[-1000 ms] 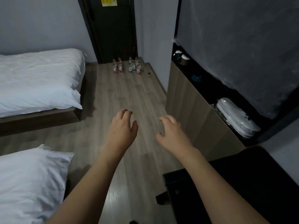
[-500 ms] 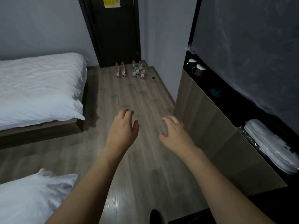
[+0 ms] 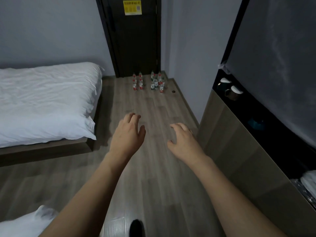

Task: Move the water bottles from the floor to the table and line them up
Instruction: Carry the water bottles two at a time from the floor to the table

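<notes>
Reaching forward, your left hand (image 3: 127, 134) and right hand (image 3: 183, 142) both hover over the wooden floor (image 3: 153, 168), fingers (image 3: 131, 116) loosely curled and holding nothing. The water bottles (image 3: 148, 82) stand clustered on the floor well beyond your fingertips, just before the dark door (image 3: 135, 40). A bed (image 3: 46, 103) lies left of your left fingers.

White bedding (image 3: 42, 103) lies left. Far off, red- and green-labelled water bottles (image 3: 148, 82) front a dark door (image 3: 135, 40) bearing a yellow sign (image 3: 132, 7).
</notes>
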